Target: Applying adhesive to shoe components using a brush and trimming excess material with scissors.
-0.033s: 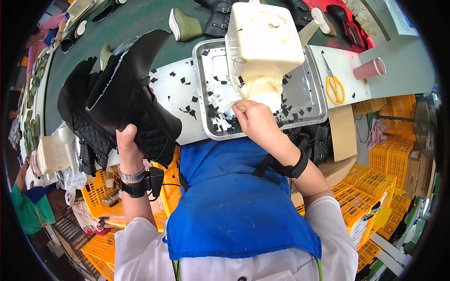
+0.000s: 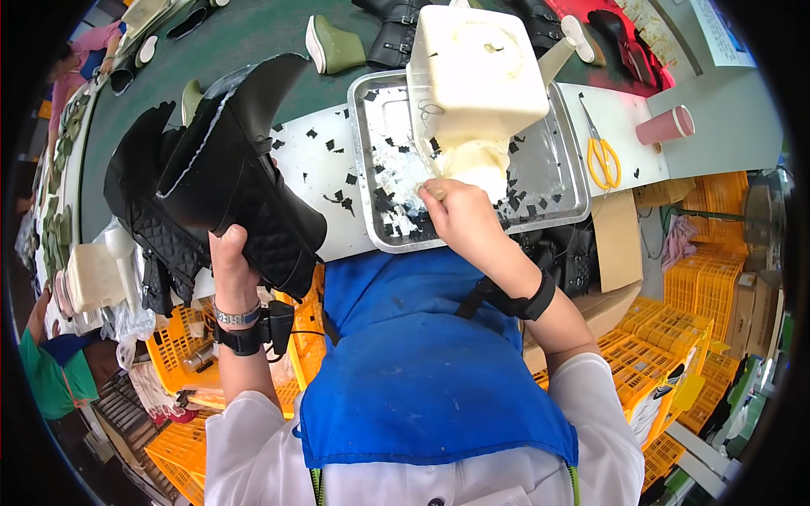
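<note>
My left hand (image 2: 232,268) grips a tall black boot (image 2: 245,177) from below and holds it up, tilted, over the left end of the white bench (image 2: 312,160). My right hand (image 2: 462,218) rests in a metal tray (image 2: 375,160) with its fingers closed on a small pale tool (image 2: 435,192); only the tool's tip shows. A white square tub (image 2: 477,67) of cream paste stands in the tray just beyond that hand. Black scraps and white smears are scattered over the tray and the bench.
Yellow-handled scissors (image 2: 601,160) and a pink cup (image 2: 666,126) lie to the right of the tray. A second quilted black boot (image 2: 148,211) sits to the left. A green belt (image 2: 253,34) behind carries more boots. Yellow crates (image 2: 726,278) stand below; another person (image 2: 51,371) is at the left.
</note>
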### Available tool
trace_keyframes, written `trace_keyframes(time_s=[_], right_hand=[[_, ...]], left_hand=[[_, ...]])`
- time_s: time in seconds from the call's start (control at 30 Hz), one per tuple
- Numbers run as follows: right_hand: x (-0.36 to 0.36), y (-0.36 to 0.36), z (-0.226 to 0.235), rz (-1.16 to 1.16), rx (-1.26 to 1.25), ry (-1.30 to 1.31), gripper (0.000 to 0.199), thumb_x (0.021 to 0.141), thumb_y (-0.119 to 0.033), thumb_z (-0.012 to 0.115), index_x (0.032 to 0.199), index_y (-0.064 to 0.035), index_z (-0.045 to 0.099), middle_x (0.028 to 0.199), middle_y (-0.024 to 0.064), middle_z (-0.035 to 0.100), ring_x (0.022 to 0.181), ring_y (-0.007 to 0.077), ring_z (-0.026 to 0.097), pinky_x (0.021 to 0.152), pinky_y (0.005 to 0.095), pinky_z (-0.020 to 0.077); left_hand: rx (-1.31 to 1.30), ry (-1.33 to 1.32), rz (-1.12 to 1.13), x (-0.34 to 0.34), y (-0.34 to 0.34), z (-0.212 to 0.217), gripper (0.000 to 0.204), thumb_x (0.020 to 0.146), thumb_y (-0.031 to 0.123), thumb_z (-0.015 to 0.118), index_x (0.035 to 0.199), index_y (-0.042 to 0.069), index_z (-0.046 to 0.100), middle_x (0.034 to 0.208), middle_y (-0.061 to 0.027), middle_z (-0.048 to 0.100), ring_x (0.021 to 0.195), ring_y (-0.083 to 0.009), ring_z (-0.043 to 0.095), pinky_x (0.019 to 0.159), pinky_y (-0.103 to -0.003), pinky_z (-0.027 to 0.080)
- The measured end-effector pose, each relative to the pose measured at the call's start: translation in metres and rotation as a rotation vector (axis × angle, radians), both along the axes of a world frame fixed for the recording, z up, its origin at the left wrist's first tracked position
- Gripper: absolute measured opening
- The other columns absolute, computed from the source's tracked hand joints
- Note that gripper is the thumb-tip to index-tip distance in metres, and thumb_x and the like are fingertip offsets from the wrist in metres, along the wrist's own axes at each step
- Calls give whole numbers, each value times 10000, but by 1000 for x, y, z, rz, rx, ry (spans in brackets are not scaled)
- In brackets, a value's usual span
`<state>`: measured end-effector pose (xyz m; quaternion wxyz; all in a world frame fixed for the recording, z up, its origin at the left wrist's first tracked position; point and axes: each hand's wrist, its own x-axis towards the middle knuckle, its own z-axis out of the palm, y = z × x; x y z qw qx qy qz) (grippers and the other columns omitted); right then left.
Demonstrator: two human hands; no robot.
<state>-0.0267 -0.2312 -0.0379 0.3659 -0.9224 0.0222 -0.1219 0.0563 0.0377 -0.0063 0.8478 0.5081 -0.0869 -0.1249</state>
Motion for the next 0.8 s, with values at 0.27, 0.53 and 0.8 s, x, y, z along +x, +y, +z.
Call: trace_keyframes(time_s=[0.27, 0.53, 0.8], right_hand=[[2, -1, -3, 19, 26, 25, 150, 826, -125, 562, 856, 6, 629, 752, 210, 613, 667, 365, 598, 619, 386, 491], [-17, -53, 70, -194, 740, -18, 216, 905, -167, 519, 930, 24, 616, 684, 47, 597, 495, 52, 500, 447, 168, 388], [15, -46, 127, 210, 772, -37, 209, 875, -178, 576, 935, 16, 626, 696, 51, 605, 536, 61, 529, 476, 187, 430]], left_hand=[[208, -1, -131, 5, 3, 11, 821, 670, 384, 676, 1304, -13, 340, 1243, -176, 462, 1136, -266, 469, 976, -367, 378], [77, 126, -529, -4, 17, -6, 988, 577, 552, 751, 1267, -55, 388, 1190, -229, 509, 1089, -309, 526, 947, -395, 406], [90, 416, -1038, -5, 13, -36, 1009, 591, 549, 754, 1285, -67, 358, 1222, -220, 484, 1118, -294, 494, 961, -390, 385]])
